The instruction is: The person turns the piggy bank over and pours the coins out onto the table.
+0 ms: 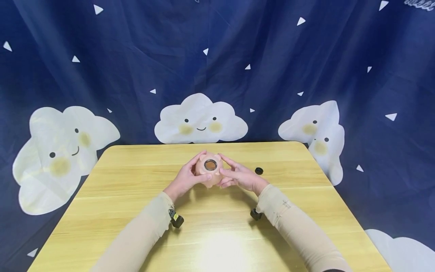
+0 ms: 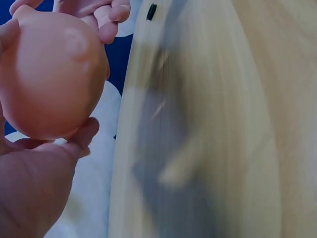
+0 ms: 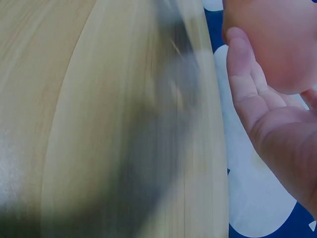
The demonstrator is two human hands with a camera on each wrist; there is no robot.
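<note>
Both hands hold a pink piggy bank (image 1: 213, 176) over the back middle of the table, with a round, dark-rimmed hole (image 1: 210, 165) in it facing the head camera. The left hand (image 1: 187, 179) grips its left side, thumb across the near face. On the opposite side, the right hand (image 1: 241, 176) holds it between thumb and fingers. The left wrist view shows the smooth pink body (image 2: 54, 74) with a small raised curl. In the right wrist view, fingers (image 3: 240, 59) lie along its side. A round black stopper (image 1: 259, 170) lies on the table right of the right hand.
The light wood table (image 1: 136, 189) has its far edge just beyond the hands. Behind it hangs a dark blue curtain (image 1: 210, 75) with white clouds and triangles. A small black camera sits at each wrist, such as the left wrist camera (image 1: 176, 220).
</note>
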